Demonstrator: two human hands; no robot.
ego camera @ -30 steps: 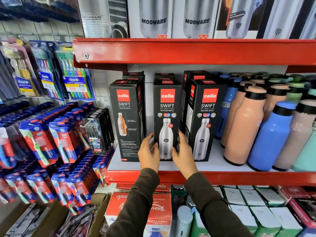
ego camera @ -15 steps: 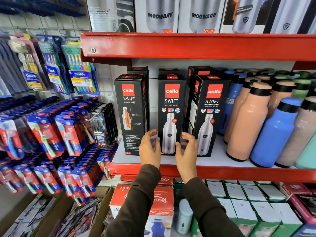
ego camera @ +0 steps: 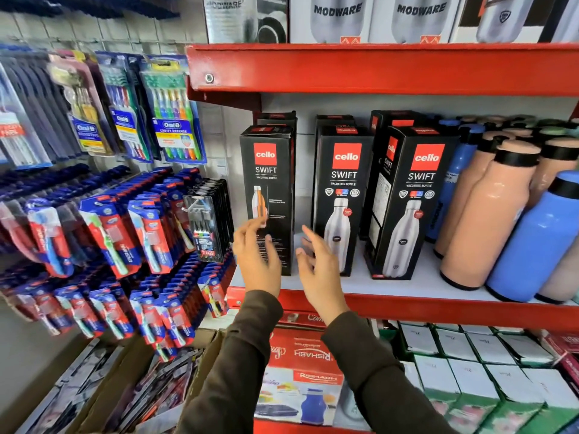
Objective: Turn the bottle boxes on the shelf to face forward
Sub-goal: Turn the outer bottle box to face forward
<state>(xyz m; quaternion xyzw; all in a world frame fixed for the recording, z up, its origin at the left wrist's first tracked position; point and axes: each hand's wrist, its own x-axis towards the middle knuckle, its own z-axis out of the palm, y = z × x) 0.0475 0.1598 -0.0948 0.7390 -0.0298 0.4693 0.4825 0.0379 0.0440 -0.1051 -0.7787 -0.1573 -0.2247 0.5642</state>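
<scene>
Three black cello Swift bottle boxes stand in a front row on the white shelf [ego camera: 407, 286], with more boxes behind them. The left box [ego camera: 266, 170] shows a side panel with a small orange bottle and text. The middle box [ego camera: 343, 183] shows its front with a steel bottle. The right box [ego camera: 413, 195] is angled, front and one side both visible. My left hand [ego camera: 255, 258] is open in front of the left box's lower part. My right hand [ego camera: 318, 267] is open in the gap between the left and middle boxes. Neither hand holds anything.
Loose peach and blue bottles [ego camera: 488, 214] crowd the shelf's right side. Toothbrush packs [ego camera: 141, 233] hang on the wall at left, close to the left box. A red shelf lip [ego camera: 376, 70] runs overhead with Modware boxes on it. Boxed goods [ego camera: 300, 371] sit on the shelf below.
Both hands let go of the middle box and shifted left, fingers spread; the left hand now hovers before the left box. The view has also shifted left.
</scene>
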